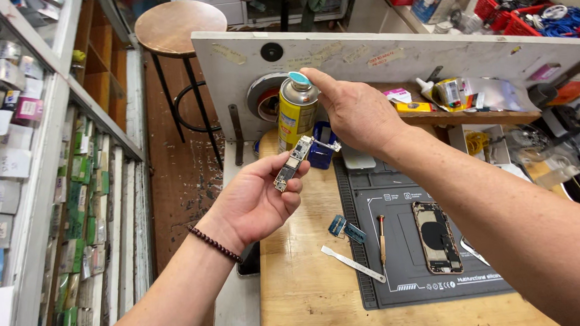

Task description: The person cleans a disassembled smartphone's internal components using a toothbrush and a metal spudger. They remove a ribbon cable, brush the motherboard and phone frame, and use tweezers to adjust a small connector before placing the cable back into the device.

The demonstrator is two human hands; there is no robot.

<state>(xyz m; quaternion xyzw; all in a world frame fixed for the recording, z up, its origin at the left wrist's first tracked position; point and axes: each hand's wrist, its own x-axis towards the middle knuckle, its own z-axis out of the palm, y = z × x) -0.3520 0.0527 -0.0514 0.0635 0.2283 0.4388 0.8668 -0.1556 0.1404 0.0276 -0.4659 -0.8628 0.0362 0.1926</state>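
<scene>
Left hand [259, 200] pinches narrow circuit board [292, 163] betw. thumb & fingers, long axis running 1–7 o'clock. Right hand [356, 111] sits at board's 1 o'clock, grips yellow spray can [297, 110], forefinger on cap; can just above the board, over tabletop [309, 292].

A yellow spray can [296, 114] with a blue-and-red label and pale blue cap stands under the right hand [356, 111]. Small white, grey and pink boxes [7, 110] and green packets [82, 191] fill shelves left of the left hand [259, 197]. Tape labels [384, 56] dot the white board behind both hands.
</scene>
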